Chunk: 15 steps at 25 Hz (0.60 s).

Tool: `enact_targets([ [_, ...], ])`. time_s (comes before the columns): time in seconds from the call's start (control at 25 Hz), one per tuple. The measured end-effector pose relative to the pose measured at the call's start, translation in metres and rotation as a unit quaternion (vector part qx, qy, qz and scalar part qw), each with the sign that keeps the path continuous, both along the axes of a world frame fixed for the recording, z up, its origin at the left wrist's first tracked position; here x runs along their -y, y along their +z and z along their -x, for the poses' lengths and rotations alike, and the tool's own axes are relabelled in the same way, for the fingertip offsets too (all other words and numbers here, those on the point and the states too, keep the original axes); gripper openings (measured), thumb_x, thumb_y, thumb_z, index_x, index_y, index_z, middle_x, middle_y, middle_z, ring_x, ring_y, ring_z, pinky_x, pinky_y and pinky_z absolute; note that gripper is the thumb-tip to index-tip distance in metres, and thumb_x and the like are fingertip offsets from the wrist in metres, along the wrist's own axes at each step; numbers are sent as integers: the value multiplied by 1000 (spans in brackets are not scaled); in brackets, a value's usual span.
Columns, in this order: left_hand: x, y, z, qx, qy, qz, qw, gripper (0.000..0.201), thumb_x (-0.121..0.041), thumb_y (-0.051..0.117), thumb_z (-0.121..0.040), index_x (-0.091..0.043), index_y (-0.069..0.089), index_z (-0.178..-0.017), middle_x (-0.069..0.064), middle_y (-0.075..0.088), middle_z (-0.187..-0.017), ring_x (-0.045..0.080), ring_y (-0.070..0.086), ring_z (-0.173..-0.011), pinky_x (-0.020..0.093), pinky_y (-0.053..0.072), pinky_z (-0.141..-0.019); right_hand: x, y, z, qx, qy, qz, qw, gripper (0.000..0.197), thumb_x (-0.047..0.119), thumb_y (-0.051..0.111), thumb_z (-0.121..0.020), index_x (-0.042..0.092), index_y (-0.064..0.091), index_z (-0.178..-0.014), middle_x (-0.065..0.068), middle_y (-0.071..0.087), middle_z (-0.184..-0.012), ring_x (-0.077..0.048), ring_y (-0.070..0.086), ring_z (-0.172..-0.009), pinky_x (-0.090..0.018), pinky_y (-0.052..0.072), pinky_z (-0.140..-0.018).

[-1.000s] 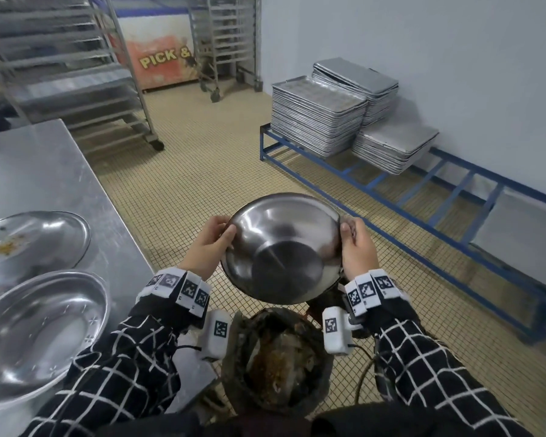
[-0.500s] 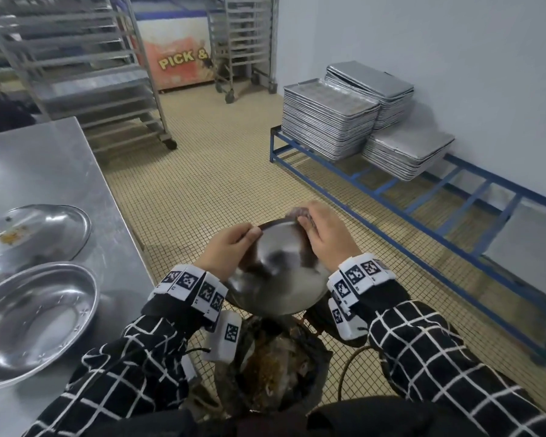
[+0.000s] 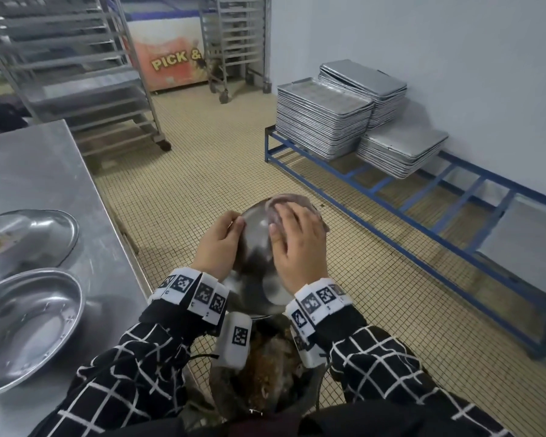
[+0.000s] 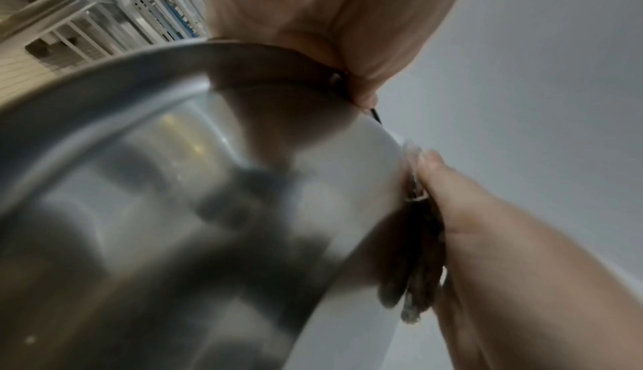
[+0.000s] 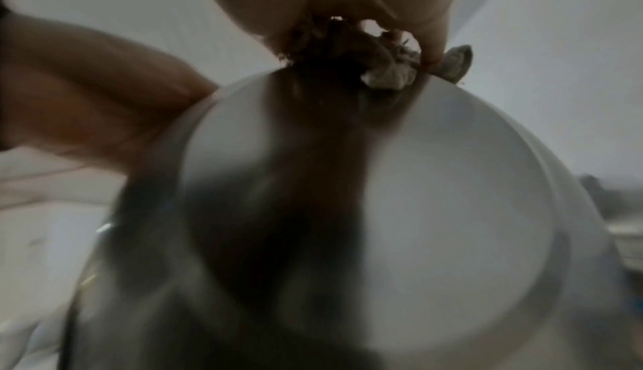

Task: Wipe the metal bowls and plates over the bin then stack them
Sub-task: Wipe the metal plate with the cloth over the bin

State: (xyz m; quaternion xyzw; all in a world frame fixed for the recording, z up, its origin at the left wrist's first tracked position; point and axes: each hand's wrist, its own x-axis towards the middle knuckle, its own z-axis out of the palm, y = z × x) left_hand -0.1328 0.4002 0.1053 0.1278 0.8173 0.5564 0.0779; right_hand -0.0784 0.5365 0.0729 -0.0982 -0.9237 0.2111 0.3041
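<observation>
Metal bowl (image 3: 259,263) held turned over above the bin (image 3: 265,383), its dull outer side up, between both hands. Left hand (image 3: 218,247) has fingers curled over the near-left rim, thumb on the outer wall. Right hand (image 3: 300,247) lies spread on the bowl's back, fingers pressing a crumpled grey cloth (image 3: 284,206) against the far rim; the cloth shows as a soiled wad under the fingertips in the right wrist view. The bowl looks light, stiff and thin-walled, probably slick where greasy; the rolled rim seems the safest hold, thumb outside and fingers inside, the other palm bracing the wall. A second earlier the bowl faces up, hollow toward the camera, a hand on each side of the rim; since then it has flipped and the right hand has moved onto its back with the cloth. Two more steel dishes (image 3: 26,323) lie on the worktop (image 3: 44,171), left of the left fingers.
</observation>
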Motion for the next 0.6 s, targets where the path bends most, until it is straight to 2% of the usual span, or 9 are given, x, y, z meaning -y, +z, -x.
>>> enact_targets([
  [0.08,4,-3,1,0,7,3,1000,18,-31,42,-101,-21,55,-94,2,60,-87,18,56,-78,26,47,-65,-23,-4,5,26,-60,177,982,43,38,31,-100,15,53,-129,-5,53,-130,-22,45,-125,-39,38,-105],
  [0.16,7,-4,3,4,12,3,1000,21,-31,41,-101,-16,55,-96,5,60,-87,17,55,-76,26,48,-63,-46,-10,0,76,-122,362,921,38,32,33,-102,12,58,-123,-6,59,-119,-25,53,-117,-35,43,-94],
  [0.2,8,-4,5,8,16,-1,1000,22,-31,41,-101,-15,55,-97,6,59,-87,18,54,-77,29,49,-66,-52,-13,-5,96,-142,396,902,36,30,33,-103,11,60,-119,-5,61,-112,-25,56,-113,-30,42,-86],
  [0.24,9,-4,8,14,21,-5,1000,23,-31,40,-102,-14,55,-97,7,59,-87,19,54,-77,32,49,-70,-51,-12,-10,98,-146,398,900,35,29,34,-103,11,60,-118,-3,62,-109,-23,57,-110,-25,39,-81],
  [0.32,10,-3,12,18,29,-3,999,23,-30,40,-102,-14,56,-96,4,58,-85,18,53,-77,30,47,-72,-38,-4,-15,33,-113,347,931,33,26,37,-102,14,57,-125,0,60,-119,-12,54,-112,-15,38,-82],
  [0.4,8,-1,12,-2,31,13,999,23,-29,41,-101,-13,57,-96,1,57,-84,14,51,-74,23,43,-70,-15,7,-12,-53,-13,245,968,34,25,40,-101,15,53,-131,0,54,-131,-8,47,-120,-13,37,-96],
  [0.48,4,4,10,-31,19,27,999,23,-26,42,-101,-12,59,-94,0,58,-81,10,50,-71,18,40,-65,9,9,-6,-39,67,87,993,38,28,38,-99,19,52,-133,-1,48,-139,-18,38,-132,-30,30,-111],
  [0.52,2,7,9,-42,10,27,999,23,-26,43,-101,-12,59,-92,1,60,-80,11,52,-70,18,40,-63,18,9,-3,-19,74,14,997,40,30,37,-97,21,51,-134,-1,46,-141,-23,34,-135,-36,25,-113],
  [0.6,3,8,7,-59,5,17,998,24,-26,43,-100,-11,59,-90,6,61,-78,18,53,-69,26,44,-66,20,12,3,-8,37,-27,999,42,33,36,-94,23,51,-132,0,45,-141,-26,32,-136,-41,24,-112],
])
